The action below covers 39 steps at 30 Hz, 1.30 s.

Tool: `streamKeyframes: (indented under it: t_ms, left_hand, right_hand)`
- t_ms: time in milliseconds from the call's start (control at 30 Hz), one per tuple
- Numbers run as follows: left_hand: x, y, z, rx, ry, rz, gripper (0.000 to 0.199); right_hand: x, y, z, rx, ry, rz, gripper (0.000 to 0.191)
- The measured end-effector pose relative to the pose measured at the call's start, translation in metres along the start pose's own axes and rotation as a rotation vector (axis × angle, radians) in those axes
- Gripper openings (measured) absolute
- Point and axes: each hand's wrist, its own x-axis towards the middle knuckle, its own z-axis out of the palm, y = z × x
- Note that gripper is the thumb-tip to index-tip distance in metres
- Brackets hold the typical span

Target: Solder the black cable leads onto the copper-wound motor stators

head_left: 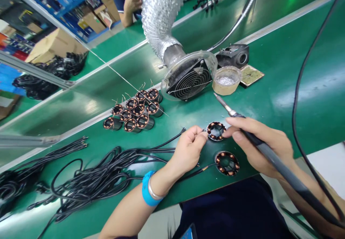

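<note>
My right hand (260,144) is wrapped around a soldering iron (261,147), its metal tip pointing up and left over the bench. A finger of that hand reaches to the right rim of a wound motor stator (216,131) with copper coils. At the stator's left rim, my left hand (190,145) is closed in a pinch; what lies between the fingertips is too small to make out. Just below sits a second stator (227,163), with a black cable (199,170) running to it from the left.
Several stators (138,109) stand grouped at the back left. Black cables (107,181) lie heaped at left. A fume extractor (190,79) on a silver duct (161,13) stands behind, beside a solder pot (226,79), a sponge (250,75) and an iron holder (234,56). A co-worker's hand (133,3) shows across the bench.
</note>
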Motion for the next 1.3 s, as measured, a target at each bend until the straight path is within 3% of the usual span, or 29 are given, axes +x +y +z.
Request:
streamKeyframes:
  t_ms: [133,267,733,933,1133,1300]
  left_hand:
    - [0.001,0.0,-0.002,0.036,0.002,0.021,0.029]
    - [0.002,-0.001,-0.004,0.054,-0.009,0.029,0.029]
    - [0.002,-0.002,-0.007,0.067,-0.023,0.049,0.03]
    - [0.002,-0.002,-0.008,0.079,-0.036,0.056,0.03]
    - [0.002,-0.001,-0.007,0.076,-0.052,0.06,0.03]
    - [0.001,0.0,-0.007,0.085,-0.04,0.046,0.032]
  right_hand:
    - [-0.002,-0.016,-0.019,0.022,0.032,-0.034,0.04]
    - [-0.005,-0.022,-0.027,0.003,0.014,0.03,0.033]
    - [0.001,-0.026,-0.017,-0.005,0.016,0.017,0.021]
    - [-0.002,-0.034,-0.016,-0.038,-0.043,0.006,0.026]
    - [-0.002,-0.035,-0.015,-0.078,-0.077,-0.156,0.031]
    - [-0.002,-0.034,-0.018,-0.016,-0.027,-0.119,0.032]
